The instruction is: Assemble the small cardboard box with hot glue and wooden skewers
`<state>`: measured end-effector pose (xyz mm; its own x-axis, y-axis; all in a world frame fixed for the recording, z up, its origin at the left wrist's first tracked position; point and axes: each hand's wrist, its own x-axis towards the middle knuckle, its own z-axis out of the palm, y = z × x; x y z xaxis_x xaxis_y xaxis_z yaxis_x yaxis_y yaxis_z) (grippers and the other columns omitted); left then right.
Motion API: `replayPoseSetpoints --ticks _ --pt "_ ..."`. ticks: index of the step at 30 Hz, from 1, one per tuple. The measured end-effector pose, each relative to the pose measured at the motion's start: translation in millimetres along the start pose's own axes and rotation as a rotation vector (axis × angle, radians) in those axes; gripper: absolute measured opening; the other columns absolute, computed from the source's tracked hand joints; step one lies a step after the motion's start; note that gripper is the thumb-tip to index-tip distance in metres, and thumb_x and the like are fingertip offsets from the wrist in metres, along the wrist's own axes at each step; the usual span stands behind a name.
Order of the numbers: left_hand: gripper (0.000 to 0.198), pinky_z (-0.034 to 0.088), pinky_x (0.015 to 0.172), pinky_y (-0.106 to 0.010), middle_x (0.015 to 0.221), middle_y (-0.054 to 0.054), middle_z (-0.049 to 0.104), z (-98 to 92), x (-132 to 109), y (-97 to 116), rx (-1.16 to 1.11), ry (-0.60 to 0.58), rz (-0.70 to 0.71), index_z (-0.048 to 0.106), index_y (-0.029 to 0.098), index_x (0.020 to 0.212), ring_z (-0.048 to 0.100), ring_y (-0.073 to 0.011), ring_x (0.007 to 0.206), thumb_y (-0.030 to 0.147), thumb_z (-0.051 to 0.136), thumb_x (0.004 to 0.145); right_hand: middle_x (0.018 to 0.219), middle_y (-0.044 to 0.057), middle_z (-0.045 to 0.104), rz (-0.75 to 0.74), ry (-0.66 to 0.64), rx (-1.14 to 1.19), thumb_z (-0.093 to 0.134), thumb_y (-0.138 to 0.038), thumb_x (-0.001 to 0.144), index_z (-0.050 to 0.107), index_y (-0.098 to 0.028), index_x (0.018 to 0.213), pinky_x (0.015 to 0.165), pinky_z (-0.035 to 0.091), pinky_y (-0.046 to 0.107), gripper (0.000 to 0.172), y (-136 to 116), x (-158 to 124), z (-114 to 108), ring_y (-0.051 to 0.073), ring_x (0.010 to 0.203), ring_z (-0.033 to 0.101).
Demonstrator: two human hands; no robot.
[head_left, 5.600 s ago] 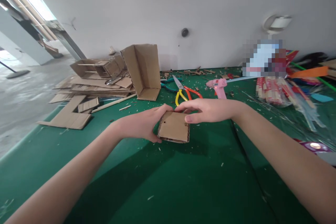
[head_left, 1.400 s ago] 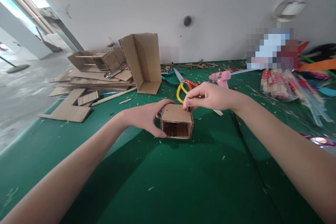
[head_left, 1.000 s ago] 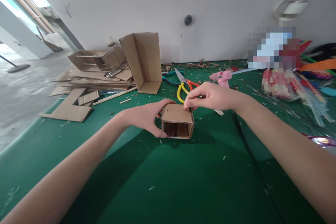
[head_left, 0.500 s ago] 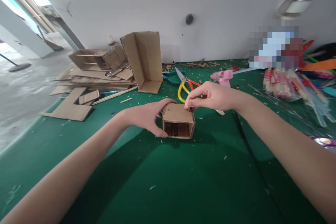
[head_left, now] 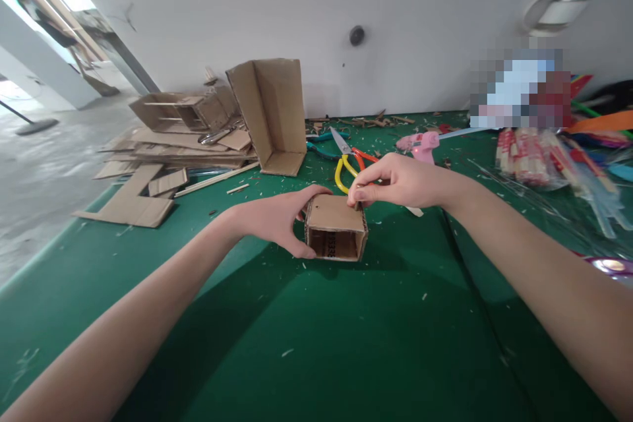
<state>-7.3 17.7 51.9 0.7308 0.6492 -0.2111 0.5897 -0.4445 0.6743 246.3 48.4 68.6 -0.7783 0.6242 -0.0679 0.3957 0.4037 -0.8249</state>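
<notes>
left hand (head_left: 274, 216): the small open-fronted cardboard box (head_left: 333, 215) is grasped at its left wall; if squeezed too hard, the wall could be buckled.
right hand (head_left: 403, 181): a short brown stick-like piece (head_left: 358, 205) seems pinched in the fingers; its lower end cannot be made out.
box position: held on the green surface (head_left: 297, 349), between the two hands' fingers; if pushed harder than it is braced, it could be tipped.
box top: directly under the right fingertips; by skewed pressure it could be torn.
scissors (head_left: 345, 151): just beyond the right fingers; they could be knocked.
</notes>
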Motion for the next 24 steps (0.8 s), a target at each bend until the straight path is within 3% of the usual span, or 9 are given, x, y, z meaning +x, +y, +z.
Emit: replayPoseSetpoints --ticks 24 --pt "0.09 0.049 0.085 -0.032 0.128 -0.01 0.056 0.5 1.7 -2.8 -0.017 -0.01 0.028 0.033 0.024 0.137 0.058 -0.0286 0.113 0.045 0.079 0.063 0.093 0.002 0.074 -0.01 0.007 -0.012 0.062 -0.042 0.082 0.076 -0.023 0.086 0.081 0.053 0.034 0.024 1.5 0.2 0.8 0.018 0.089 0.067"
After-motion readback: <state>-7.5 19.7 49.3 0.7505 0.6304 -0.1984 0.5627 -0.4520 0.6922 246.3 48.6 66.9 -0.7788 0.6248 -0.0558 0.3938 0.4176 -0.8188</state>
